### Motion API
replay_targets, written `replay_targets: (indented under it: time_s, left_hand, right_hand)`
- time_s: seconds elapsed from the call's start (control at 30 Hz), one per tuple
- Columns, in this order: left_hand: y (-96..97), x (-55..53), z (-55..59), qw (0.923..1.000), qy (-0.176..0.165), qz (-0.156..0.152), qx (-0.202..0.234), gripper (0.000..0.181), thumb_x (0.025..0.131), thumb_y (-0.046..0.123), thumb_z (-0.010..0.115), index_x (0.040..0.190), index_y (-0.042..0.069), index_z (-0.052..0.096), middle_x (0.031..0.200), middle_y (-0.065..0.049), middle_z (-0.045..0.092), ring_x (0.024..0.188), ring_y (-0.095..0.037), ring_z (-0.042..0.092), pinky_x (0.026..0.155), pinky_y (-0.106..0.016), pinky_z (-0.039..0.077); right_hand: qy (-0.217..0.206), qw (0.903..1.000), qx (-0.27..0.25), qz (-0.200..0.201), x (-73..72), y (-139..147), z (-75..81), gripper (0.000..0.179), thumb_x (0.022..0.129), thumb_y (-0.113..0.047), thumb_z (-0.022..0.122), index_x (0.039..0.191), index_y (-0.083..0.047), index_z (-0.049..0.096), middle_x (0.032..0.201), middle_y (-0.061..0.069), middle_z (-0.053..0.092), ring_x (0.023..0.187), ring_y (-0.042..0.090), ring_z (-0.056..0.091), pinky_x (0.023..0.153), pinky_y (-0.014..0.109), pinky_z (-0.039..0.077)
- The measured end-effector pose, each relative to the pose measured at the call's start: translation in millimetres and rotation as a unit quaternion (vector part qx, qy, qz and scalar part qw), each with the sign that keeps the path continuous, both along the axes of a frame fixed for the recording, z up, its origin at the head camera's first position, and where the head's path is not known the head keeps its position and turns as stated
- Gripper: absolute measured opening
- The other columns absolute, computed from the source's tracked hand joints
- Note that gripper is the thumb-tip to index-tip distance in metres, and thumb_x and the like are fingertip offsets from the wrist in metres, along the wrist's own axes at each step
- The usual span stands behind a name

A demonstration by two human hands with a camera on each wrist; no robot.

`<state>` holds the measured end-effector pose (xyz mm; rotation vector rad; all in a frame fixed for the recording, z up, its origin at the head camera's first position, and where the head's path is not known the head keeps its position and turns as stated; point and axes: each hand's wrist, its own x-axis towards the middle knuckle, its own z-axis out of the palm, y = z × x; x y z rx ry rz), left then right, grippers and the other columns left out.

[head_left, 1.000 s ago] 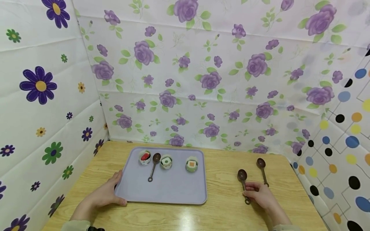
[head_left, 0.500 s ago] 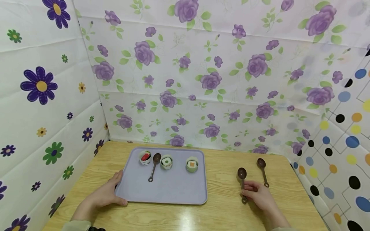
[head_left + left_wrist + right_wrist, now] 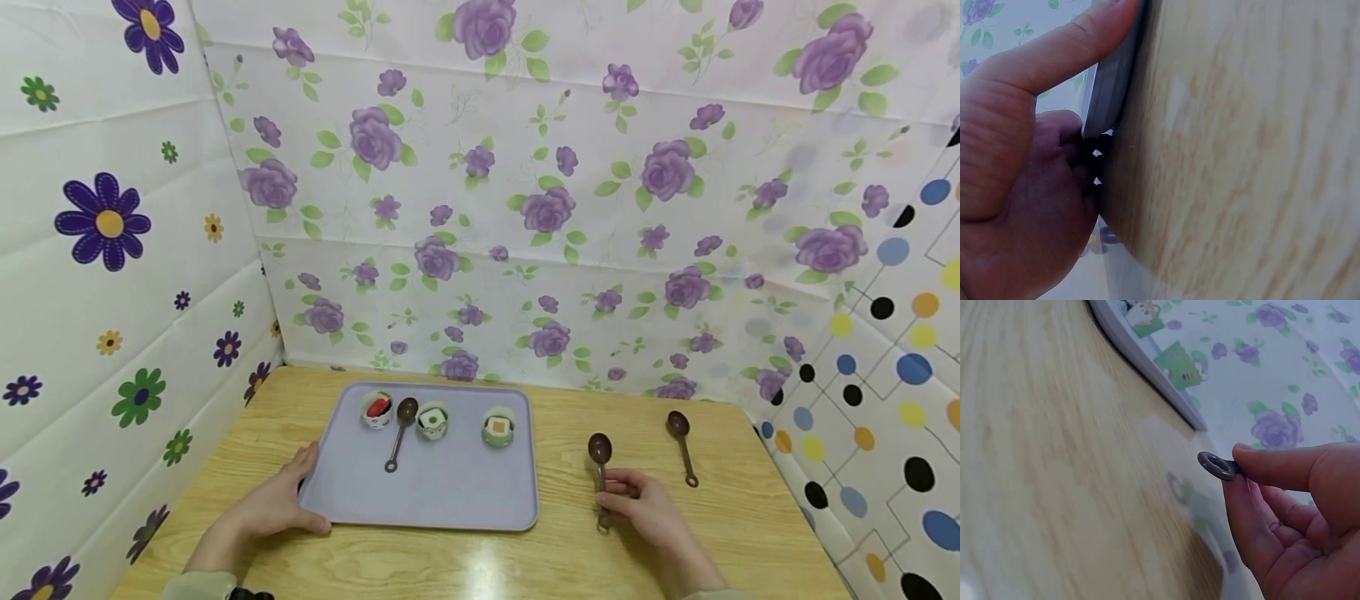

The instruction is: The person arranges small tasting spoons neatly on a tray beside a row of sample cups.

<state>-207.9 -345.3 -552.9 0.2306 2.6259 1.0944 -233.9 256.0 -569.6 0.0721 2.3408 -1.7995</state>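
Observation:
In the head view my right hand [image 3: 637, 508] pinches the handle of a dark brown spoon [image 3: 600, 450] between thumb and fingers, bowl pointing away. The right wrist view shows the ring [image 3: 1216, 465] at its handle end poking out between thumb and forefinger. A pale purple tray [image 3: 450, 500] lies to the left. My left hand [image 3: 270, 500] rests against its left front corner, thumb stretched along the front edge and fingers at the left side. On the tray lie another brown spoon [image 3: 401, 433] and small cups: one with red on top [image 3: 377, 410], one white [image 3: 432, 421], one green [image 3: 498, 427].
A third brown spoon [image 3: 682, 446] lies at the right of the wooden table [image 3: 555, 550]. Fabric with purple roses hangs behind the table, and patterned walls [image 3: 885, 450] stand at both sides.
My right hand has moved left toward the tray with the spoon, which has turned to point more straight away. The left hand and the tray have stayed put.

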Motion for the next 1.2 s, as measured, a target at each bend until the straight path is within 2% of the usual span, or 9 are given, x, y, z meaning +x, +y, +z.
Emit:
replay_targets:
  time_s: [0.23, 0.67, 0.87, 1.2]
  left_hand:
    - [0.8, 0.2, 0.4, 1.0, -0.008, 0.002, -0.002, 0.145, 0.071, 0.04, 0.1, 0.165, -0.012, 0.003, 0.171, -0.039, 0.0, 0.157, -0.059, -0.003, 0.122, -0.076, 0.005]
    - [-0.4, -0.4, -0.2, 1.0, -0.009, 0.0, 0.001, 0.145, 0.072, 0.039, 0.1, 0.165, -0.012, 0.001, 0.17, -0.039, -0.003, 0.156, -0.06, -0.005, 0.122, -0.076, 0.003]
    - [1.1, 0.3, -0.3, 1.0, -0.009, 0.003, 0.0, 0.145, 0.071, 0.039, 0.1, 0.165, -0.012, 0.003, 0.171, -0.039, -0.001, 0.156, -0.06, -0.004, 0.122, -0.075, 0.003]
    - [1.0, -1.0, -1.1, 1.0, -0.005, 0.0, -0.003, 0.145, 0.071, 0.038, 0.101, 0.165, -0.012, 0.003, 0.17, -0.04, 0.0, 0.156, -0.061, -0.003, 0.122, -0.076, 0.004]
  right_hand:
    - [0.0, 0.9991, -0.033, 0.027, 2.2, -15, -2.5, 0.056, 0.097, -0.006, 0.079, 0.143, 0.015, 0.054, 0.12, 0.022, 0.07, 0.101, 0.023, 0.072, 0.082, 0.034, 0.064]
    - [0.011, 0.9954, -0.094, 0.014, 5.4, -49, -2.6, 0.053, 0.096, 0.001, 0.077, 0.141, 0.017, 0.055, 0.116, 0.022, 0.072, 0.097, 0.016, 0.071, 0.082, 0.029, 0.063]
    - [0.009, 0.9945, -0.104, 0.007, 3.6, -61, -1.8, 0.054, 0.094, 0.001, 0.078, 0.141, 0.015, 0.056, 0.115, 0.02, 0.073, 0.096, 0.017, 0.072, 0.08, 0.03, 0.064]
    - [0.02, 0.9923, -0.118, 0.029, -1.4, -92, 1.0, 0.052, 0.094, 0.001, 0.079, 0.139, 0.015, 0.058, 0.117, 0.022, 0.073, 0.101, 0.018, 0.071, 0.085, 0.029, 0.063]
